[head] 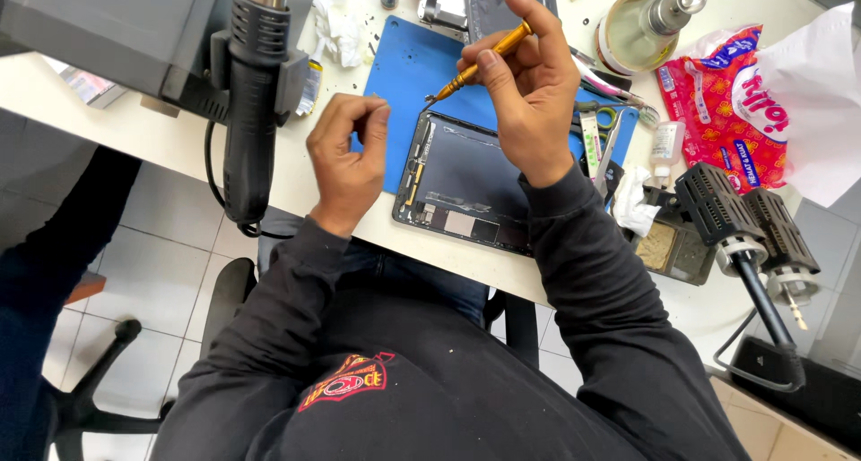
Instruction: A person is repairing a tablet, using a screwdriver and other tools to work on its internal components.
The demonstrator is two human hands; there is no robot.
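An opened tablet body [466, 178] with its insides showing lies on a blue work mat [408, 71] at the table's near edge. My right hand [529, 89] grips a slim orange screwdriver [480, 64], tip pointing down-left just above the tablet's far left corner. My left hand [348, 160] hovers by the tablet's left side with fingers curled and thumb pinched to the fingertips; I cannot make out anything between them.
A black hot-air gun [251, 93] hangs in a holder at the left. Tweezers and small tools [601, 129], a glue bottle [664, 147], a red snack bag [726, 102], a tape roll [632, 30] and a soldering-iron stand [744, 219] crowd the right.
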